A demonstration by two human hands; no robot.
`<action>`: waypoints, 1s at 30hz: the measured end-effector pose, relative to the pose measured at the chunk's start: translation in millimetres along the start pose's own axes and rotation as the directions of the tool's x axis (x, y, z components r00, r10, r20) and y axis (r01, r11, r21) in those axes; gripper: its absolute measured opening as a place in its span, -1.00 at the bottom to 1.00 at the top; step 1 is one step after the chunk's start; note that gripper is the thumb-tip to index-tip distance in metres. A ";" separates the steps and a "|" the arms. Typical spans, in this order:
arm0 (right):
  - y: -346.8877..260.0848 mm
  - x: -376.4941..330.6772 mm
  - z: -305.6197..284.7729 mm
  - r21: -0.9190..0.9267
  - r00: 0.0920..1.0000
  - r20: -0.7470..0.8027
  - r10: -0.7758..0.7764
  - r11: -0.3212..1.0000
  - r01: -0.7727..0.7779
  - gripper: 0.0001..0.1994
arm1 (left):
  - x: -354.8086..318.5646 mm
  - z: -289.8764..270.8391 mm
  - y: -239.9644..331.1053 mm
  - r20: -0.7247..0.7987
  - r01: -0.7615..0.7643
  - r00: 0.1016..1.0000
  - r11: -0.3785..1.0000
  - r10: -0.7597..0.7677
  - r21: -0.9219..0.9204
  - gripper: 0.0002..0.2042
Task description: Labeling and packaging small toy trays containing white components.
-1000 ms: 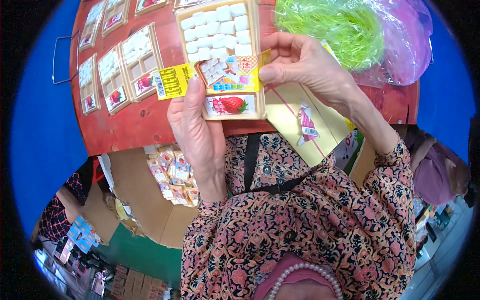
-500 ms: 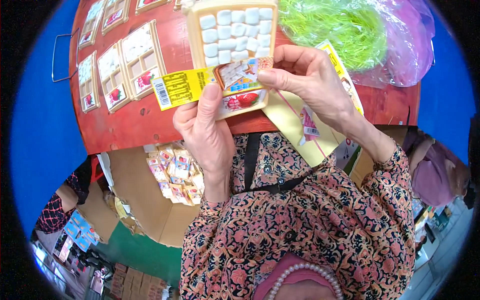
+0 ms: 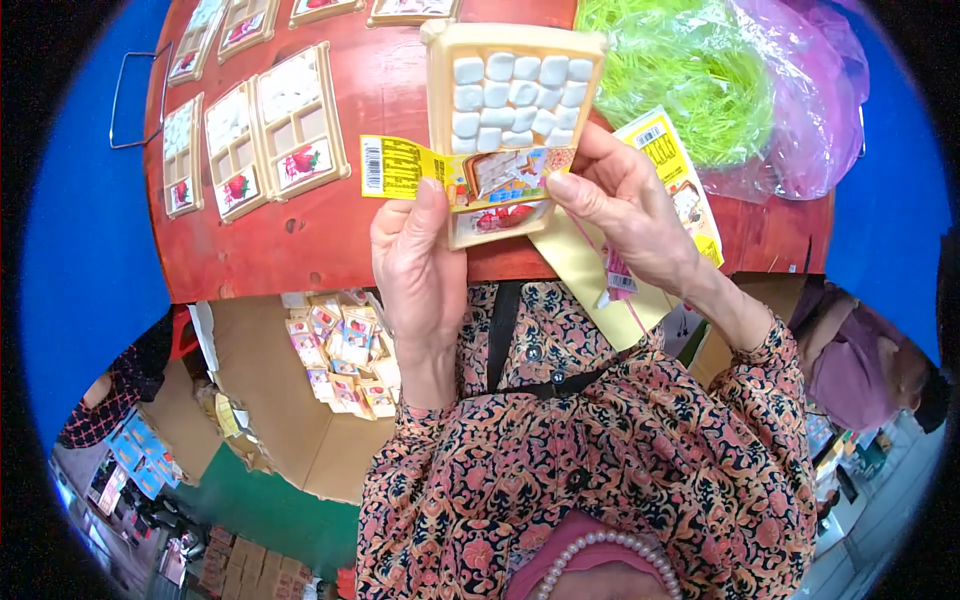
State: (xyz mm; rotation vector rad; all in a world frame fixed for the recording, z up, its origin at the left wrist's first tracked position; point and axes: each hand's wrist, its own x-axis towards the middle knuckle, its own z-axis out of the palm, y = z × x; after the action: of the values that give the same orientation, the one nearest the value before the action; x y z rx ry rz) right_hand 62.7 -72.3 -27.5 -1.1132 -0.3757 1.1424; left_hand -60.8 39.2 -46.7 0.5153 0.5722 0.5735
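Observation:
A cream tray with rows of white, pillow-like pieces is held tilted up over the table's near edge. Across its lower part lies a yellow printed label strip, its left end sticking out past the tray. Below the strip, a strawberry-print card shows in the tray. My left hand is closed on the tray's lower left side, thumb pressing the strip. On the other side, my right hand pinches the strip against the tray's right edge, thumb in front. Fingers behind the tray are partly hidden.
Several similar filled trays lie on the red table at left. A clear bag of green shreds sits at far right beside pink plastic. Yellow printed sheets lie by my right wrist. An open carton below holds small packets.
Both hands have shifted right with the tray and the yellow strip, and the tray leans slightly differently. The strip still crosses the tray's lower part.

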 end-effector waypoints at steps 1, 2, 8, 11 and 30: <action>-3.4 -0.4 -0.1 0.000 1.000 -0.014 0.019 1.000 -0.019 -0.54 | -0.3 0.4 0.1 0.020 0.030 0.999 0.999 -0.029 -0.029 -0.76; -3.8 -1.3 1.1 -0.005 1.000 -0.006 0.024 1.000 -0.024 -0.54 | -2.3 0.3 2.0 0.032 0.055 0.998 0.997 -0.053 -0.055 -0.76; 2.8 -13.8 -12.4 0.031 0.992 -0.031 0.123 0.992 -0.122 -0.60 | 5.8 -9.3 9.3 0.094 0.162 0.984 0.982 -0.153 -0.097 -0.70; 6.7 -21.5 -26.0 -0.154 0.998 -0.035 0.047 0.987 -0.052 -0.74 | 11.9 -12.9 16.8 0.365 0.302 0.886 0.953 -0.286 0.015 -0.80; -9.8 -29.3 -32.0 -0.420 0.849 0.373 -0.374 0.748 0.514 -0.62 | 7.7 1.3 8.2 0.557 0.058 0.781 0.921 -0.282 0.384 -0.89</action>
State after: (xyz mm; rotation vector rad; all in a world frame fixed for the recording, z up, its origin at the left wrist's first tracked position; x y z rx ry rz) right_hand 78.9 -113.6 -25.5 -1.2267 -1.1552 0.7650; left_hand -57.6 49.5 -43.6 0.9302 0.0923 0.0984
